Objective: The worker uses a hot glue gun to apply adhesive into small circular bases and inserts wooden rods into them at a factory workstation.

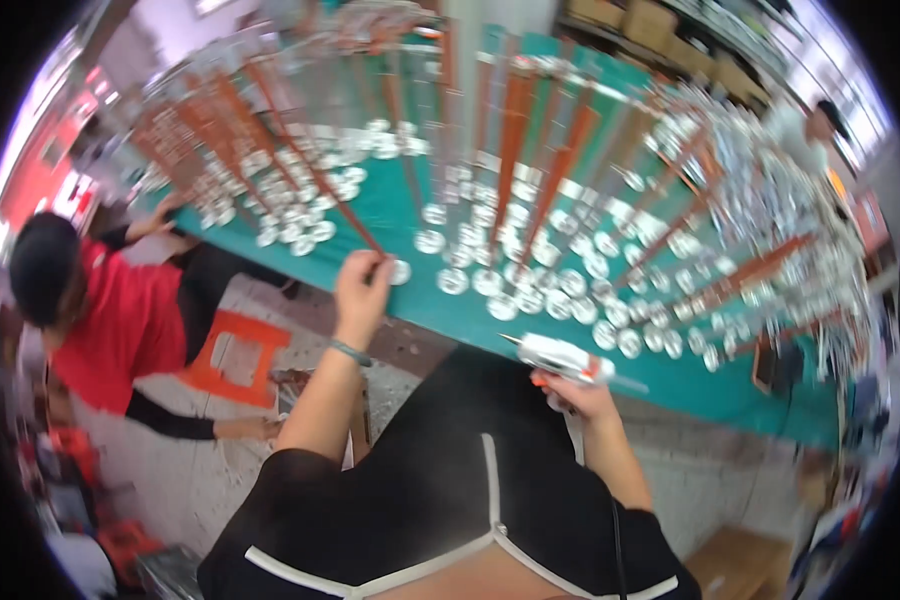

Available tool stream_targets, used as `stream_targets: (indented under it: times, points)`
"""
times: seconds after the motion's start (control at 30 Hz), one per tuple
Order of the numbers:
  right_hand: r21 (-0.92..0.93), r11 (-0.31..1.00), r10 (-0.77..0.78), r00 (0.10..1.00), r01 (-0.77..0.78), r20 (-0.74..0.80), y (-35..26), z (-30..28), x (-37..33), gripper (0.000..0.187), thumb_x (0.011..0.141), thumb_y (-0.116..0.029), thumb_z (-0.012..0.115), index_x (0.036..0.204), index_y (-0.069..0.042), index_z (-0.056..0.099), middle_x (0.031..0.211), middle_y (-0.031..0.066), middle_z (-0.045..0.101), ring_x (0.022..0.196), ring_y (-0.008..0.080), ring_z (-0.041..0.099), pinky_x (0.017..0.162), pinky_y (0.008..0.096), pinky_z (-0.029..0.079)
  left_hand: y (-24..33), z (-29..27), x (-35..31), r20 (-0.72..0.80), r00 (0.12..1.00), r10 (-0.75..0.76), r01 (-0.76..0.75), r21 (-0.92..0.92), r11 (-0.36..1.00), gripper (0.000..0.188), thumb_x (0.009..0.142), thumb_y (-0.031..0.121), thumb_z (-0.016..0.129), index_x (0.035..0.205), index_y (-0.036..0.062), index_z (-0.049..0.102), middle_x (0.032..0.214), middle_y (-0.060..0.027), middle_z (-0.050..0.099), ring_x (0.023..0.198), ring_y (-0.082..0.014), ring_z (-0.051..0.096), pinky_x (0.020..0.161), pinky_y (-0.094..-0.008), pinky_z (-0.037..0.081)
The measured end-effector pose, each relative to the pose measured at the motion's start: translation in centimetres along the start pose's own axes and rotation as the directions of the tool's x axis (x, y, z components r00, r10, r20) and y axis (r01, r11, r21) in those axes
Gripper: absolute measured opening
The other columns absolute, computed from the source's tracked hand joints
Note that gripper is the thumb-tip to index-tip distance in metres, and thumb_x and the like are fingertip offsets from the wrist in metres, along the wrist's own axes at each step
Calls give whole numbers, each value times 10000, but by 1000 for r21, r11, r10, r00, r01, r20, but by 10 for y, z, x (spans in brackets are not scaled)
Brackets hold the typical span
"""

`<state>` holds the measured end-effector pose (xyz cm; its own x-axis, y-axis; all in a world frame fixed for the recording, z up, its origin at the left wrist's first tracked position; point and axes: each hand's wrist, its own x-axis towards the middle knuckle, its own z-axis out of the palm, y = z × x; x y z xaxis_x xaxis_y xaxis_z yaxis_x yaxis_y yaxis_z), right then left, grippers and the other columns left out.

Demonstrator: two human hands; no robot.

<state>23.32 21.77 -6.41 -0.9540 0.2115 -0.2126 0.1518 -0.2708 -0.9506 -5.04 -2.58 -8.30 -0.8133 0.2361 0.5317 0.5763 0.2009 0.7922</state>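
My left hand (361,288) is closed near the table's front edge, its fingers pinching the lower end of a thin reddish-brown stick (335,197). That stick leans up and away to the left. Just beside my fingertips lies a small clear round base (400,272); whether it is joined to the stick is hidden. My right hand (580,396) grips a white and orange glue gun (567,358) by its handle, in front of the table edge. Its nozzle points left, toward my left hand but apart from it, and a translucent glue stick sticks out of its back.
The green table (425,310) carries several crowded rows of upright clear and brown sticks on round bases (500,305). A dark object (778,365) stands at the right end. At left, a person in red (135,300) sits by an orange stool (235,355). Boxes (650,25) fill a far shelf.
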Motion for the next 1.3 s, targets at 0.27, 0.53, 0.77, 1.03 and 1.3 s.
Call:
stream_targets:
  times: [0.27, 0.53, 0.77, 1.03, 1.3]
  points:
    - [142, 985, -104, 994, 96, 45, 5, 3, -8, 412, 811, -26, 699, 1202, -23, 571, 950, 98, 685, 646, 52, 549, 454, 174, 369, 23, -4, -4, 54, 998, -16, 15, 18, 1000, 90, 830, 16, 679, 914, -1, 651, 903, -102, 622, 830, -210, 630, 745, -304, 502]
    - [59, 969, -243, 969, 241, 45, 3, 3, -1, 308, 773, -29, 689, 1070, 30, 631, 915, 133, 697, 688, 114, 628, 535, 215, 479, 25, -3, -3, 45, 999, -24, 22, 47, 999, 104, 821, 84, 685, 911, 33, 678, 881, -109, 625, 838, -264, 629, 734, -350, 493]
    - [84, 969, -236, 972, 234, 13, 1, 8, -4, 291, 794, -38, 690, 1070, 33, 629, 915, 147, 700, 700, 134, 646, 613, 237, 515, 29, -6, -5, 22, 1000, -2, 1, 61, 998, 96, 829, 93, 680, 913, 47, 678, 877, -96, 626, 821, -254, 630, 715, -345, 495]
    - [58, 975, -213, 977, 214, -26, -6, 15, -3, 251, 810, -36, 678, 1050, 23, 637, 899, 127, 702, 695, 118, 635, 625, 231, 513, 27, -8, -4, 44, 999, 10, -13, 74, 997, 122, 818, 103, 695, 927, 54, 676, 888, -90, 623, 833, -250, 626, 726, -351, 501]
    - [27, 984, -177, 984, 177, -13, 4, 4, 3, 377, 823, -45, 674, 1174, 54, 576, 948, 140, 671, 831, 214, 671, 717, 301, 551, 30, -9, 6, 27, 995, 93, -95, 92, 991, 199, 824, 163, 716, 990, 57, 692, 918, -98, 625, 858, -279, 618, 782, -373, 494]
